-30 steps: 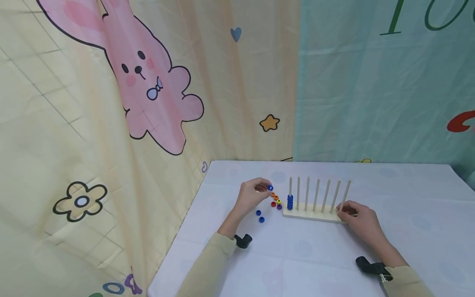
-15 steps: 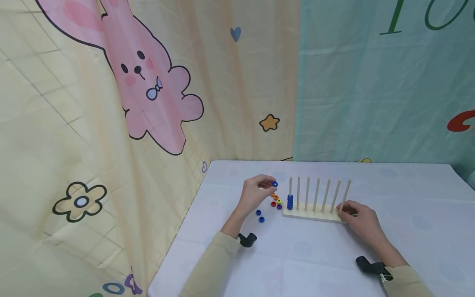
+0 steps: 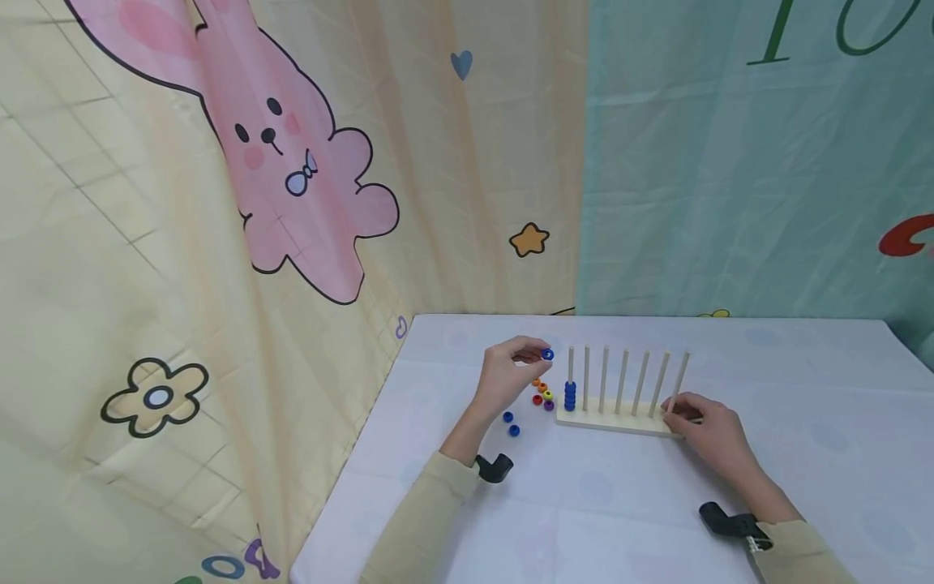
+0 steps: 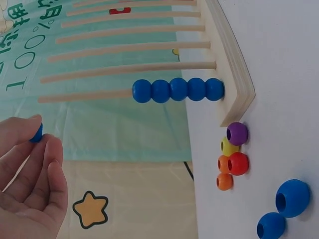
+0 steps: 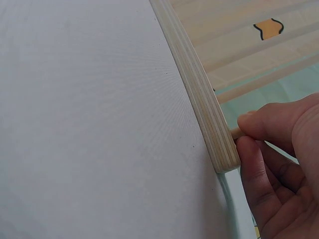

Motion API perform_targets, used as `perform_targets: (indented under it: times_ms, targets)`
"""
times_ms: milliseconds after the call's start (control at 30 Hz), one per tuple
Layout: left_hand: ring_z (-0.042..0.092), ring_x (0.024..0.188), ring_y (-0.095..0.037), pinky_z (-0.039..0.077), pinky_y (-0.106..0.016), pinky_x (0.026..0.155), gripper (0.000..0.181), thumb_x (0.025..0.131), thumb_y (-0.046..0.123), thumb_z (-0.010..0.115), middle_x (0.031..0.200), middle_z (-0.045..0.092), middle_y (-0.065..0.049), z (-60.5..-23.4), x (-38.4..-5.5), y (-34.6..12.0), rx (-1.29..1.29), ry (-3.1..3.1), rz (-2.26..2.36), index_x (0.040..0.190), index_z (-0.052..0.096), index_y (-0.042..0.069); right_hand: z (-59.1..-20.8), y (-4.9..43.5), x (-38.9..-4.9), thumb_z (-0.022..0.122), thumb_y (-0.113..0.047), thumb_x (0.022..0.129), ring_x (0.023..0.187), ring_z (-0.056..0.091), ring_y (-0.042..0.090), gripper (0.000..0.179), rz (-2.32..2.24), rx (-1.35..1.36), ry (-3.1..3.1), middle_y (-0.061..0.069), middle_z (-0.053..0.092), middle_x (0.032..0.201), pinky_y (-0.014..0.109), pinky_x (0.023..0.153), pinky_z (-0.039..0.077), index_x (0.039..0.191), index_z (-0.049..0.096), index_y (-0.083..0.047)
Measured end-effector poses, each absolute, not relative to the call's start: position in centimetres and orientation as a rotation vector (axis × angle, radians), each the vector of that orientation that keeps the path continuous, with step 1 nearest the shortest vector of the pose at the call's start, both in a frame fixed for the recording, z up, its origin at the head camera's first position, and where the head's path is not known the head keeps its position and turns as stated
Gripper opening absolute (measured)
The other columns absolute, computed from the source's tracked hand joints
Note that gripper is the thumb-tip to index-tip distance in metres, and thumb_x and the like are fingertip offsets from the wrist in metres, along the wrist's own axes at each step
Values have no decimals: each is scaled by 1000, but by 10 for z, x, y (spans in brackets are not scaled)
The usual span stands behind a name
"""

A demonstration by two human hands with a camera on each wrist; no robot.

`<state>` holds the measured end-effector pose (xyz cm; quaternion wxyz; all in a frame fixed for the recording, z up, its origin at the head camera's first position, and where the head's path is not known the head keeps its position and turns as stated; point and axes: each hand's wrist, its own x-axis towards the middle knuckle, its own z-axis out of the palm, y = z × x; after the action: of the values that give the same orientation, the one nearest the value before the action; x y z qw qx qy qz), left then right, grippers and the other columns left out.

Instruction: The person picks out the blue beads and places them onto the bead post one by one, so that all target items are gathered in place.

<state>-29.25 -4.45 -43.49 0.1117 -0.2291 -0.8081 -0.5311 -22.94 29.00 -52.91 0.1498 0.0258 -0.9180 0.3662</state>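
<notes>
My left hand [image 3: 502,378] pinches a blue bead [image 3: 547,354] between thumb and fingertips, just left of the top of the leftmost peg [image 3: 571,365]. That wooden peg carries a stack of several blue beads [image 4: 178,89] at its foot; the other pegs in the row are bare. At the other end of the wooden peg board [image 3: 616,422], my right hand [image 3: 709,427] holds the rightmost peg [image 5: 236,133] low down, between thumb and index finger. In the left wrist view, fingers cover most of the held bead.
Left of the board lies a small group of loose beads: purple [image 4: 237,133], yellow [image 4: 230,146], red [image 4: 238,164] and orange [image 4: 224,181]. Two blue beads [image 4: 293,198] lie nearer on the white-covered table [image 3: 584,511]. Printed curtains [image 3: 438,162] hang behind.
My left hand has risen and moved right with the blue bead, from above the loose beads to beside the leftmost peg's top. My right hand has stayed on the rightmost peg.
</notes>
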Motion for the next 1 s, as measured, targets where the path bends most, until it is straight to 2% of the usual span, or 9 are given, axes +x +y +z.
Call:
perform_targets:
  times_ms: [433, 767, 1000]
  targets:
    - [64, 91, -6, 56, -26, 79, 22, 91, 22, 78, 97, 69, 14, -426, -291, -34, -726, -2326, -1566, 113, 75, 20, -527, 290, -230, 74, -21, 93, 89, 65, 27, 13, 1062, 81, -2637, 5, 72, 95, 28, 64, 49, 100, 71, -11]
    - [65, 91, -6, 56, -26, 80, 24, 91, 21, 77, 99, 70, 13, -425, -294, -26, -781, -2298, -1602, 115, 74, 17, -528, 291, -230, 74, -21, 93, 89, 65, 26, 13, 1065, 77, -2631, 5, 72, 95, 28, 64, 49, 101, 71, -11]
    - [66, 90, -6, 56, -26, 82, 23, 91, 21, 77, 97, 70, 13, -426, -294, -22, -768, -2299, -1646, 113, 75, 17, -529, 291, -230, 74, -22, 93, 88, 66, 26, 11, 1073, 83, -2641, 4, 72, 94, 34, 67, 50, 98, 71, -12]
